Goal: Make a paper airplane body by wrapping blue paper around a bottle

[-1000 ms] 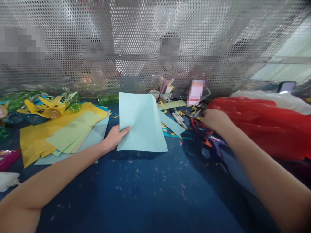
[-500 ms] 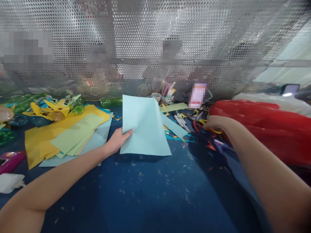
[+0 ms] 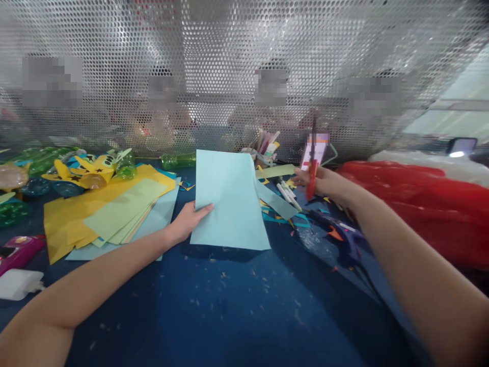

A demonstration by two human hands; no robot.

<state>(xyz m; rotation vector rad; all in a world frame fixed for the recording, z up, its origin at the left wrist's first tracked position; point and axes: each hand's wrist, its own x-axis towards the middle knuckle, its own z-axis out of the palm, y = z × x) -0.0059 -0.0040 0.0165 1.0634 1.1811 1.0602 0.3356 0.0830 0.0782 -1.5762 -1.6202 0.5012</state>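
My left hand (image 3: pixel 191 220) pinches the left edge of a folded light blue sheet of paper (image 3: pixel 229 204), thumb on top, holding it a little above the table. At the right, my right hand (image 3: pixel 319 179) is closed on red-handled scissors (image 3: pixel 312 176), whose blades point upward and are blurred. Left of the held sheet lies a stack of yellow paper (image 3: pixel 61 219) with pale green strips (image 3: pixel 126 206) on top. Beyond the sheet's right edge are a blue paper strip (image 3: pixel 280 201) and white markers (image 3: pixel 284 192).
A purple glue gun (image 3: pixel 346 234) lies at the right beside a red plastic bag (image 3: pixel 420 204). Green bottles (image 3: pixel 178 161) and yellow paper cutouts (image 3: pixel 82 174) sit at the back. A white charger (image 3: pixel 21 284) rests at left. A perforated metal screen (image 3: pixel 221 56) stands behind the blue table (image 3: pixel 214 316).
My right hand has lifted the scissors from the clutter beside the red bag and moved left with them, blades now upward. My left hand still holds the blue sheet in nearly the same place.
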